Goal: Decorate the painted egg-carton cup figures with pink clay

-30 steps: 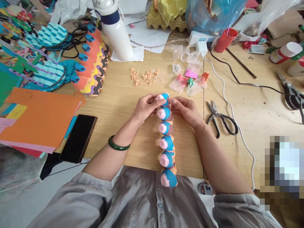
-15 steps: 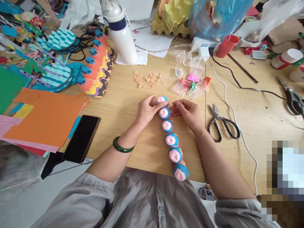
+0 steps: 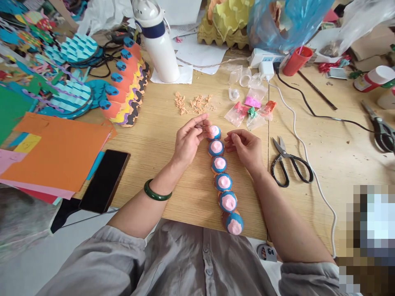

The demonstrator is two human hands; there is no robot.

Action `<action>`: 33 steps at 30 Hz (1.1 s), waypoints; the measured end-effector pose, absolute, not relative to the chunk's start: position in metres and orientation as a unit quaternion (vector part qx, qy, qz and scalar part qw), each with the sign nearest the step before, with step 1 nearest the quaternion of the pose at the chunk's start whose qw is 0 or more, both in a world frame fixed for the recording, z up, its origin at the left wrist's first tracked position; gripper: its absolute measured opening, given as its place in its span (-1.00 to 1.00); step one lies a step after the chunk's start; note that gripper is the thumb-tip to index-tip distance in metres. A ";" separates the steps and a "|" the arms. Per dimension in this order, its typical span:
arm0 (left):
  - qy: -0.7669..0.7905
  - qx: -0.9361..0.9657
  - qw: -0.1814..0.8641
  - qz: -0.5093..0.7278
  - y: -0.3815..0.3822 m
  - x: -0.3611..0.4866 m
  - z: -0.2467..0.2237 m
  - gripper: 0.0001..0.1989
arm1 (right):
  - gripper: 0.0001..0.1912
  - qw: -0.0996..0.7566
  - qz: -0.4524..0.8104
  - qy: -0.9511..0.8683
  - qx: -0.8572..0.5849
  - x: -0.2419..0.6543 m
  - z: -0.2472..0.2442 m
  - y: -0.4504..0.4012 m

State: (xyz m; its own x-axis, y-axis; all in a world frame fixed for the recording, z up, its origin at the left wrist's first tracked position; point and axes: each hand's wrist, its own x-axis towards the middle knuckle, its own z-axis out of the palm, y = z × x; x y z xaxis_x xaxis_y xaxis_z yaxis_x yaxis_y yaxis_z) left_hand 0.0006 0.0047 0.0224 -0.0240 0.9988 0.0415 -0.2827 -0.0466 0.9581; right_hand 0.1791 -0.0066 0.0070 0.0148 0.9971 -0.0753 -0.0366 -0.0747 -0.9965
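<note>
A long row of several bumps, painted blue with pink clay on top, lies on the wooden table and runs from between my hands down to the table's front edge. My left hand, with a green bangle on its wrist, is at the left of the far bump, its fingers bent and partly over it; whether its fingertips hold anything small is unclear. Right of the second bump, my right hand rests with its fingers curled and thumb near the index finger. What is between those fingers is hidden.
Black-handled scissors lie right of my right hand. Beyond are orange scraps, small clay bags, a white bottle and a red cup. A painted orange carton, orange paper and a phone are at left.
My left hand has lifted off the far bump, its thumb now drawn up toward its fingers. My right hand has barely shifted. The far end of the row has moved slightly right.
</note>
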 end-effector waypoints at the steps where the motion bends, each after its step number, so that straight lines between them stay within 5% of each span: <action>1: 0.405 0.435 0.560 0.578 0.002 0.002 0.023 -0.62 | -0.79 0.504 0.503 -0.474 -0.518 0.179 0.009 -0.008; 7: 0.355 0.511 0.585 0.520 -0.010 0.004 0.025 -0.39 | -0.85 0.564 0.272 -0.613 -0.482 0.177 0.024 -0.018; 14: 0.343 0.591 0.546 0.485 -0.019 0.006 0.029 -0.46 | -0.87 0.520 0.171 -0.748 -0.376 0.172 0.028 -0.022; 18: 0.356 0.618 0.523 0.467 -0.020 0.005 0.029 -0.52 | -0.99 0.523 0.197 -0.738 -0.378 0.169 0.030 -0.023; 27: 0.374 0.658 0.366 0.541 -0.013 0.005 0.028 -0.80 | -0.65 0.508 0.395 -0.611 -0.461 0.171 0.031 -0.024; 33: 0.387 0.620 0.404 0.550 -0.014 0.007 0.028 -0.83 | -0.74 0.508 0.410 -0.604 -0.457 0.171 0.031 -0.023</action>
State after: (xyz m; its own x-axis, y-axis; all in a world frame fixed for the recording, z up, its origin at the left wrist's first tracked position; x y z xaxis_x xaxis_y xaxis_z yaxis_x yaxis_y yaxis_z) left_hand 0.0067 -0.0135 0.0277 0.0959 0.9242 0.3697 0.0348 -0.3743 0.9266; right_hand 0.1707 -0.0225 0.0306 -0.0663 0.9688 0.2388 0.1373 0.2459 -0.9595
